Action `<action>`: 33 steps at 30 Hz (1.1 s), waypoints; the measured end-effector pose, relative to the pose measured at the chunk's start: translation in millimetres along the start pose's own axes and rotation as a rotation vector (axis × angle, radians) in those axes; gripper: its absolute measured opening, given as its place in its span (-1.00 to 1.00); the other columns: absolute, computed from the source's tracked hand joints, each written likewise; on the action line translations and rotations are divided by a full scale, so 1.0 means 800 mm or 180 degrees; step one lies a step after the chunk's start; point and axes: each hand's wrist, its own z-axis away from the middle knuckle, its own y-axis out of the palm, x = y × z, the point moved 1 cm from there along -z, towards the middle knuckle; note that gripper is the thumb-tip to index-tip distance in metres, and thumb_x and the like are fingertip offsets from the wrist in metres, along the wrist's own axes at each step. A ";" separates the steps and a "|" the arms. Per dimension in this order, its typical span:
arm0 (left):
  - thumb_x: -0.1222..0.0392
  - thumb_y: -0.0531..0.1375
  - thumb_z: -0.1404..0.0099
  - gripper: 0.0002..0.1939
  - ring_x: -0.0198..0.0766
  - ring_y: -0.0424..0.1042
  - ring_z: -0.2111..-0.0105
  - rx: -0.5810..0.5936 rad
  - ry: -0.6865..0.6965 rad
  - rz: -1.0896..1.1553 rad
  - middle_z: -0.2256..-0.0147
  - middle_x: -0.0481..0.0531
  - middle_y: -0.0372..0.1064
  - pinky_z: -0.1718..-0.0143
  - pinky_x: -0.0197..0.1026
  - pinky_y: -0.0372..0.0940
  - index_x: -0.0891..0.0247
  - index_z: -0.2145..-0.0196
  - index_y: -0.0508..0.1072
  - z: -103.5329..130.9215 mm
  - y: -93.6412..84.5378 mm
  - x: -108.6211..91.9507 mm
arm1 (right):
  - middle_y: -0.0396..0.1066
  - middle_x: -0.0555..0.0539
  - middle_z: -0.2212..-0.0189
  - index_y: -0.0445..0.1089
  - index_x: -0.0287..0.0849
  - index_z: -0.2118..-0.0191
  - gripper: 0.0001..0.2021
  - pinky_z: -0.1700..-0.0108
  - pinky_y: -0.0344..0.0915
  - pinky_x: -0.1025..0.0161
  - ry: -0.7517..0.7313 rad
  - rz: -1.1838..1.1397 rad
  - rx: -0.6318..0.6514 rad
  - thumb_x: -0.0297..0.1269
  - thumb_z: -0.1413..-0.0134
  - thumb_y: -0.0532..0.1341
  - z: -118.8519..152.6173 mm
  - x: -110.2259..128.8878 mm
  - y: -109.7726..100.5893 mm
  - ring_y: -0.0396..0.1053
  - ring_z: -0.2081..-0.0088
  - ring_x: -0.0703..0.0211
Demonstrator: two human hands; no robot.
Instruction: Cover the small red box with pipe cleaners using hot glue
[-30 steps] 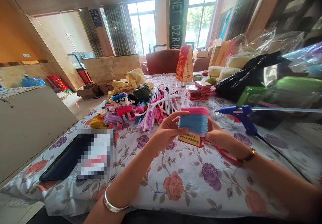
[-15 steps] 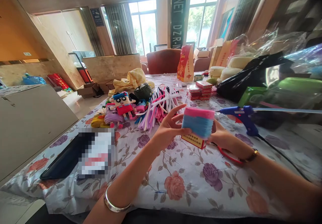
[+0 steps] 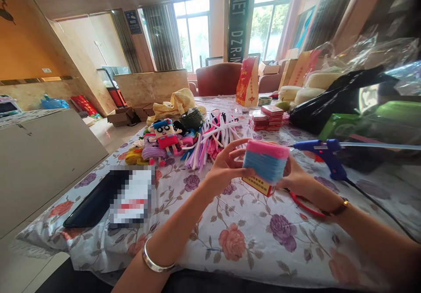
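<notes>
L hand & R hand grip wrapped box, one per side, over floral tablecloth. Box: pink top, blue mid., yellow/red lower pt. exposed. Blue glue gun nr. R hand.

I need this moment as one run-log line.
left hand: holds wrapped box | right hand: holds wrapped box | wrap: pink above blue | yellow label: visible below

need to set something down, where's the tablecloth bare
Widest: tablecloth between left forearm and right forearm, nearer than the wrapped box. Narrower: between the pixelated item and left forearm. Crowded: far side, with dolls, fuzzy stems, red boxes; right side, with glue gun, black bag.
</notes>
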 end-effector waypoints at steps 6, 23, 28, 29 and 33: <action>0.32 0.46 0.21 -0.33 -0.28 0.49 0.36 -0.0140 -0.0072 0.0089 0.17 0.04 0.50 0.26 -0.22 0.36 0.13 0.08 0.45 -0.003 0.000 -0.001 | 0.50 0.00 0.15 0.38 -0.01 0.15 -0.40 0.11 0.43 0.21 0.0275 -0.0054 -0.0232 -0.46 0.49 0.45 0.003 -0.001 0.002 0.46 0.16 0.09; 0.30 0.48 0.21 -0.29 -0.31 0.47 0.40 -0.0294 -0.0107 0.0244 0.31 -0.03 0.52 0.31 -0.25 0.33 0.14 0.04 0.41 -0.003 0.000 0.001 | 0.46 0.02 0.06 0.36 0.08 0.01 -0.39 0.07 0.44 0.13 0.0089 -0.0250 0.0231 -0.36 0.32 0.42 0.000 -0.011 0.004 0.45 0.09 0.06; 0.28 0.47 0.18 -0.28 -0.30 0.48 0.39 -0.0412 -0.0165 0.0304 0.30 -0.03 0.53 0.30 -0.26 0.31 0.14 0.02 0.39 -0.003 -0.002 0.001 | 0.46 -0.01 0.06 0.29 0.10 -0.05 -0.33 0.08 0.44 0.07 0.0144 -0.0235 0.0392 -0.22 0.30 0.43 -0.003 -0.008 0.011 0.44 0.06 0.02; 0.28 0.47 0.18 -0.28 -0.29 0.48 0.39 -0.0435 -0.0156 0.0294 0.30 -0.02 0.54 0.30 -0.25 0.31 0.14 0.02 0.39 -0.003 -0.003 0.001 | 0.46 -0.02 0.05 0.28 0.10 -0.06 -0.31 0.06 0.43 0.07 0.0125 -0.0240 0.0429 -0.19 0.31 0.44 -0.004 -0.007 0.012 0.44 0.05 0.02; 0.30 0.46 0.19 -0.29 -0.29 0.48 0.39 -0.0495 -0.0111 0.0245 0.30 -0.02 0.54 0.31 -0.25 0.32 0.15 0.03 0.40 -0.004 -0.004 0.002 | 0.44 -0.03 0.02 0.24 0.10 -0.09 -0.27 0.06 0.41 0.10 0.0014 -0.0240 0.0478 -0.08 0.31 0.45 -0.004 -0.007 0.017 0.43 0.03 0.03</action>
